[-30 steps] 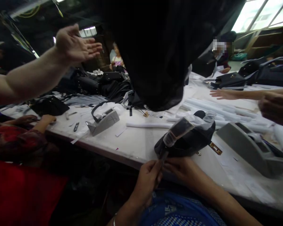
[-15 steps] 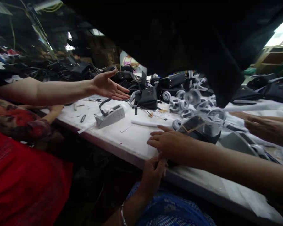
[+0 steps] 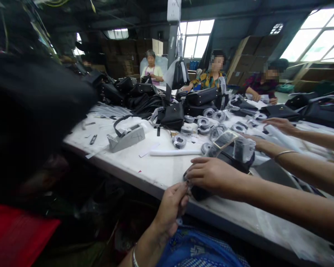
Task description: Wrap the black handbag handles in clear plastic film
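A black handbag (image 3: pixel 233 157) lies at the table's front edge, with a clear-wrapped gold-framed part (image 3: pixel 225 140) on top. My right hand (image 3: pixel 208 172) rests over its near end, fingers bent together round a dark piece there; exactly what they grip is hidden. Just below, at the table's edge, my left hand (image 3: pixel 174 204) is closed in a pinch, its fingertips meeting those of the right. The small thing between them is too hidden to name. A white roll (image 3: pixel 175 152) of soft material lies beyond my hands.
A grey tape dispenser (image 3: pixel 128 139) stands left on the white table (image 3: pixel 167 168). Wrapped strap coils (image 3: pixel 203 124) and black bags (image 3: pixel 171 115) are heaped behind. A co-worker's hands (image 3: pixel 281 126) reach in from the right. A dark blurred shape (image 3: pixel 39 129) blocks the left side.
The large black shape overhead has moved to the left, uncovering people and windows behind. The outstretched co-worker's arm is gone from view. My right fingers have curled in; another strap coil lies on the table.
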Tool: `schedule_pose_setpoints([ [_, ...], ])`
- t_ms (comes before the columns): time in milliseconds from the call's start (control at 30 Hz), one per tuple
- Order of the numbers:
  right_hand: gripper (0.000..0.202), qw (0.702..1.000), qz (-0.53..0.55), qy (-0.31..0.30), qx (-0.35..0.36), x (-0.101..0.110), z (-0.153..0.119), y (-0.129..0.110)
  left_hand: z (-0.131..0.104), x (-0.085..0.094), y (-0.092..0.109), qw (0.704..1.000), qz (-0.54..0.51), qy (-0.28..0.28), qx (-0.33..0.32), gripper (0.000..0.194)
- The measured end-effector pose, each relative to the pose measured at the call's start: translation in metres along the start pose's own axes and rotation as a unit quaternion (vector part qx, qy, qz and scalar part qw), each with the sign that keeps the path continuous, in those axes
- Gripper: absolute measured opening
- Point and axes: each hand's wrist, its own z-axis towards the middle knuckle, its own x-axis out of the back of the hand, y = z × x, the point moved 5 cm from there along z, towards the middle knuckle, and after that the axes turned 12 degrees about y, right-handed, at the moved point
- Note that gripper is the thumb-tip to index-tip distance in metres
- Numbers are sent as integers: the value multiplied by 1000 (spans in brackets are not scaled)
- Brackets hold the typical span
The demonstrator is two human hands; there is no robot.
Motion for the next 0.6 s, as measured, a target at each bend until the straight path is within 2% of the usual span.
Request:
schedule_pose_setpoints([
  [100, 24, 997, -7, 15, 75, -2, -26, -9, 2, 0, -3, 993, -101, -5, 64, 42],
  [200, 35, 996, -46, 43, 68, -8, -50, -10, 6, -2, -10, 976, -181, -1, 124, 38],
  [267, 39, 995, -55, 69, 48, -9, -65, -11, 8, -5, -13, 969, -194, -1, 153, 35],
  [333, 35, 994, -38, 88, 47, -8, -81, -14, 10, -5, -14, 972, -178, 10, 155, 35],
  [400, 27, 995, -16, 87, 46, -7, -101, -17, 12, 0, -10, 989, -101, 38, 103, 37],
  [467, 21, 996, -10, 88, 8, -6, -123, -16, 15, 9, 1, 996, 65, 66, -15, 41],
  [533, 17, 988, -13, 129, -84, -3, -147, -11, 18, 14, 16, 954, 242, 97, -148, 38],
  [600, 16, 954, -18, 225, -198, 1, -172, -5, 24, 14, 26, 911, 324, 114, -227, 37],
])
